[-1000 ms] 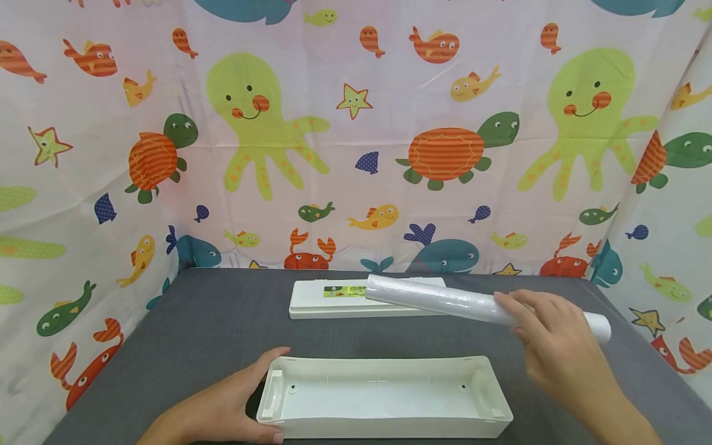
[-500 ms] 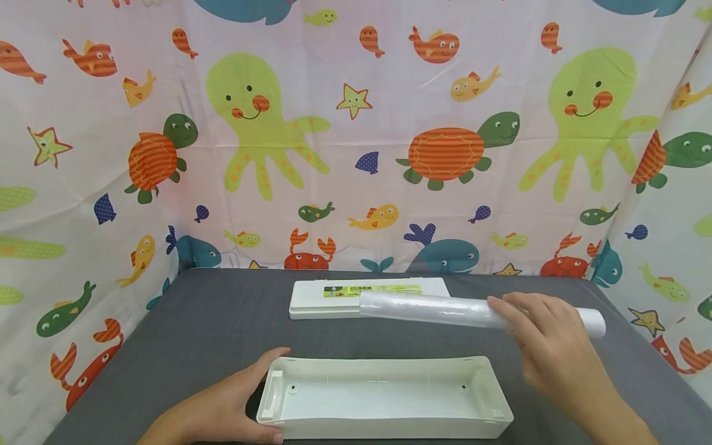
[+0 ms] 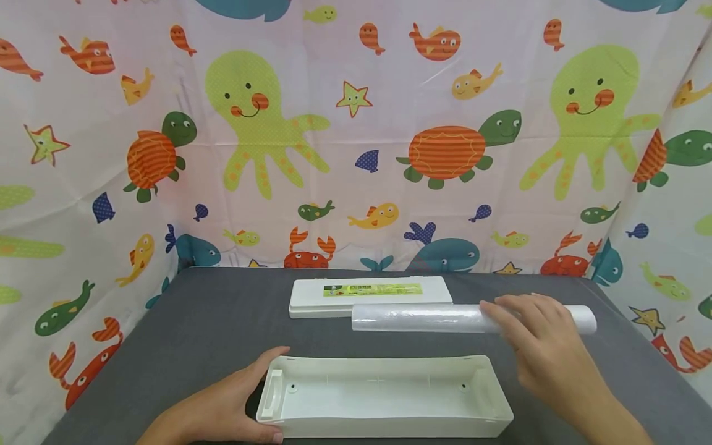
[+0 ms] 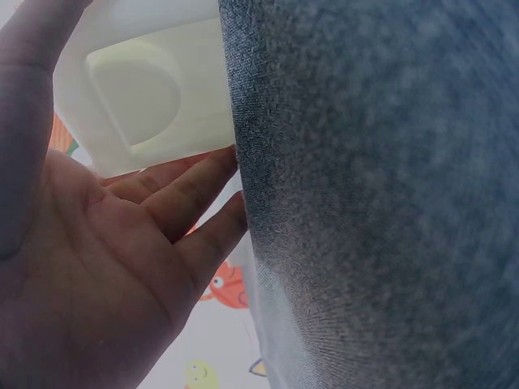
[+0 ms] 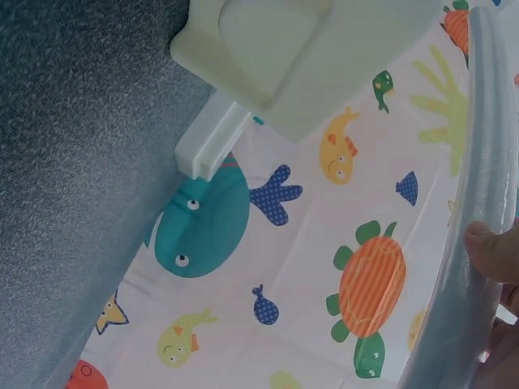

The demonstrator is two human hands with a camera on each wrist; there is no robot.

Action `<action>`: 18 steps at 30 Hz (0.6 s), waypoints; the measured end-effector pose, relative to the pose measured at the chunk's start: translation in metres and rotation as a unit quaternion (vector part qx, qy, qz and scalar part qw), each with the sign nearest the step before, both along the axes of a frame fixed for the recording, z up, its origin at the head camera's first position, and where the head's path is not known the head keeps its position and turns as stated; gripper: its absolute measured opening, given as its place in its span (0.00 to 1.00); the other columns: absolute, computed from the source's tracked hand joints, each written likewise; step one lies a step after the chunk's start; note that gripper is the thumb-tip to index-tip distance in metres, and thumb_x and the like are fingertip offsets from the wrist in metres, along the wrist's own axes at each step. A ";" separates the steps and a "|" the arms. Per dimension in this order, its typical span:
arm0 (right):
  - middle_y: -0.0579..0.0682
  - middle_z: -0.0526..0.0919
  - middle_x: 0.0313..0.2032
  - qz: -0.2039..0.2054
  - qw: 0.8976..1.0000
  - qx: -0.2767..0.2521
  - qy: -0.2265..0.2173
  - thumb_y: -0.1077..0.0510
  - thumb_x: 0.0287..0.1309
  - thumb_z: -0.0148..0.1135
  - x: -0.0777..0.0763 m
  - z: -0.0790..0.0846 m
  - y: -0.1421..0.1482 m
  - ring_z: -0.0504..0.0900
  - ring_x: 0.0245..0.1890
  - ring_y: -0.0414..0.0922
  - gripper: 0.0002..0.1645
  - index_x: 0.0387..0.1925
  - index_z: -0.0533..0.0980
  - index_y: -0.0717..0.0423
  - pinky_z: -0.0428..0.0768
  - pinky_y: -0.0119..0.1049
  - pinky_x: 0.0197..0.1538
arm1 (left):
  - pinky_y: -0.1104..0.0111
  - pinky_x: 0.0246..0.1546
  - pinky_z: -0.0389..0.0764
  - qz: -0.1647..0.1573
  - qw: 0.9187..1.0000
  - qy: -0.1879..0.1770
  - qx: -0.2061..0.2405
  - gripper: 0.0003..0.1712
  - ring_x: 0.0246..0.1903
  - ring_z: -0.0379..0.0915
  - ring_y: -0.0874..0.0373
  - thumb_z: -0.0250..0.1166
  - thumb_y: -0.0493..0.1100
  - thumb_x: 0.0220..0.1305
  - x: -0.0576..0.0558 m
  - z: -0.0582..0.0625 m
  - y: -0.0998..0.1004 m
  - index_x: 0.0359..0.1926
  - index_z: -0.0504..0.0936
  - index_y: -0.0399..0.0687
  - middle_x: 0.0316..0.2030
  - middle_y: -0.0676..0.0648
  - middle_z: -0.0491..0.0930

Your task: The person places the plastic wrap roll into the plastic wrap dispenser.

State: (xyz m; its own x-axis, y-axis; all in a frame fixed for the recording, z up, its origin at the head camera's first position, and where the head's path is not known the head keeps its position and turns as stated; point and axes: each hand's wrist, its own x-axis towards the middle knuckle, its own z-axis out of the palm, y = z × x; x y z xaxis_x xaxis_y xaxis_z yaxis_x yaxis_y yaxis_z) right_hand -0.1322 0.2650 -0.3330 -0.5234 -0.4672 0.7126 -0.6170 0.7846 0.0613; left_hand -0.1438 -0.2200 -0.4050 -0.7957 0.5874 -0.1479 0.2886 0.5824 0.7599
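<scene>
An open white plastic box (image 3: 384,428), long and shallow, sits at the table's near side with its inside facing up. My left hand (image 3: 228,402) holds its left end, thumb at the near corner and a finger at the far corner. The left wrist view shows that end wall (image 4: 146,97) beside the palm. My right hand (image 3: 547,352) grips a roll of cling film (image 3: 411,317) toward its right end, thumb along one side. The roll hangs nearly level above the table, behind the box. In the right wrist view the clear film (image 5: 478,162) runs past the thumb.
A white lid (image 3: 311,300) with a green and yellow label lies at the back of the grey cloth-covered table (image 3: 222,309). The roll overlaps its front edge in the head view. A curtain (image 3: 345,55) printed with sea animals surrounds the table.
My right hand has brought the roll lower, nearer and slightly left, turning it from tilted to nearly level. The lid's label now shows in full. My left hand and the box stay put.
</scene>
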 end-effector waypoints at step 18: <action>0.53 0.80 0.50 0.020 1.000 0.016 -0.011 0.72 0.38 0.61 0.002 -0.003 -0.009 0.76 0.50 0.53 0.41 0.60 0.78 0.50 0.69 0.56 0.62 | 0.50 0.50 0.75 0.000 1.000 0.010 -0.004 0.64 0.54 0.68 0.52 0.76 0.63 0.52 0.000 -0.001 0.000 0.78 0.46 0.52 0.62 0.50 0.66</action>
